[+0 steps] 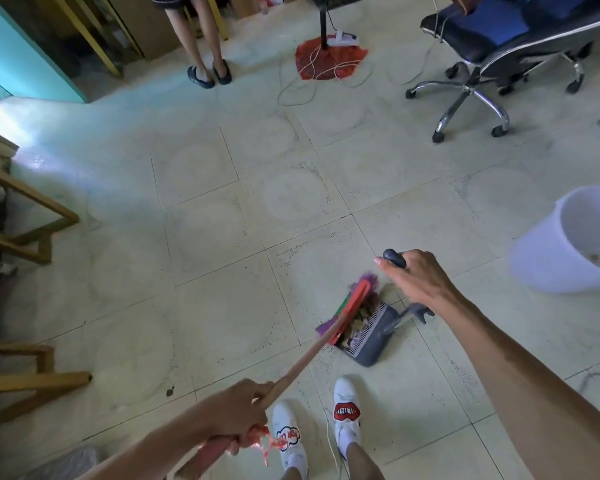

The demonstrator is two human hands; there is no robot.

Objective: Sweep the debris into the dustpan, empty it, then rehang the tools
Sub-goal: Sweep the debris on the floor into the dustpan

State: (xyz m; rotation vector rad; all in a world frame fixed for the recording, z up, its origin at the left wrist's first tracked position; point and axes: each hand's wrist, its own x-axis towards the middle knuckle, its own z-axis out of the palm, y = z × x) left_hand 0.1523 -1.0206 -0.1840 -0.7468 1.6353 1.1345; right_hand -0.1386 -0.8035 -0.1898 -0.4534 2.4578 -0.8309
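Observation:
A grey dustpan [378,336] sits on the tiled floor just ahead of my feet, its mouth facing left. Brown debris [359,322] lies inside its mouth. The broom [354,304], with a red head and purple and green bristles, rests against the dustpan's open edge. Its long wooden handle runs down-left to my left hand [236,420], which grips it near the top. My right hand [418,277] is closed around the dark grip at the top of the dustpan's upright handle.
A white bucket [568,244] stands at the right edge. An office chair [492,53] on wheels is at the far right. Another person's legs [205,46] stand at the far side, beside a fan base on a red mat [329,58] with loose cords. Wooden furniture frames [25,220] line the left.

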